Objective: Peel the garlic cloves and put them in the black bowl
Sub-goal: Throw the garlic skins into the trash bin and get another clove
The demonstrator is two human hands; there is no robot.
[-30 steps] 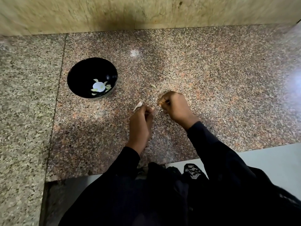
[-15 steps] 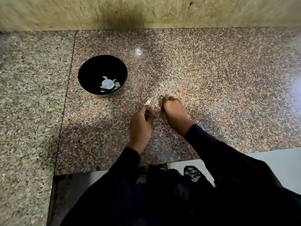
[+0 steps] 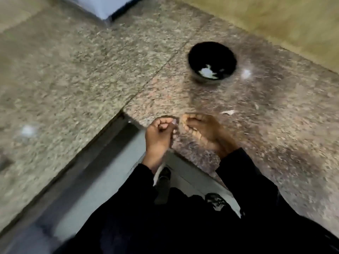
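The view is blurred and tilted. The black bowl (image 3: pixel 198 52) stands on the granite counter to the upper right, with white flower-like marks at its bottom. My left hand (image 3: pixel 158 133) and my right hand (image 3: pixel 205 130) meet fingertip to fingertip at the counter's near corner, below the bowl. Both have curled fingers pinching a small pale garlic clove (image 3: pixel 180 120) between them; blur hides most of it. A white peel scrap (image 3: pixel 227 112) lies on the counter just beyond my right hand.
The speckled granite counter (image 3: pixel 275 125) turns a corner here, with another slab (image 3: pixel 73 79) to the left. A beige wall (image 3: pixel 275 21) runs behind the bowl. Below the counter edge are grey floor (image 3: pixel 102 171) and my dark sleeves.
The camera has swung and tilted, so the bowl now sits to the upper right. Both hands have pulled back to the counter's near corner. A peel scrap now lies beyond my right hand.
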